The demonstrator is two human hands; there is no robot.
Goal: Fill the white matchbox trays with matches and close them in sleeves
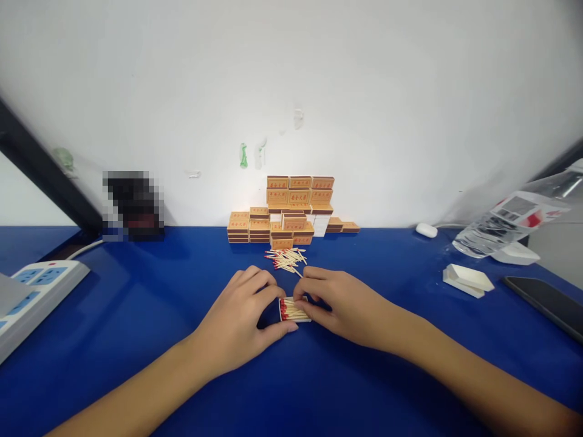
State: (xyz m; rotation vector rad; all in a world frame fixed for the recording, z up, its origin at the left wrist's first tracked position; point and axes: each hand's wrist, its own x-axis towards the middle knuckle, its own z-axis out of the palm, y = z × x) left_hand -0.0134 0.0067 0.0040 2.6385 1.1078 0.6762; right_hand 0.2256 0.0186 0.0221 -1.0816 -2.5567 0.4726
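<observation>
One white power strip with blue sockets (45, 297) lies at far left; one dark object (136, 206), pixelated, stands beyond it. The left hand (243, 309) curves its thumb and forefinger around one small white open tray (280, 311), gripping its left end at front centre. The tray holds red-headed wooden matches (290, 311), too many to count. Behind it sit one loose match pile (288, 260) and one stack of orange printed matchboxes (299, 197), over a dozen. The right hand (339, 297) bends its thumb and fingers close together over the tray; I cannot tell whether they pinch a match. Rightward are one rounded white case (427, 230), one open white box (468, 280), one clear plastic bottle (517, 212) and one black phone (544, 303). The tabletop (159, 291) is glossy blue; the wall (387, 121) behind is white, with small stuck scraps (243, 155).
</observation>
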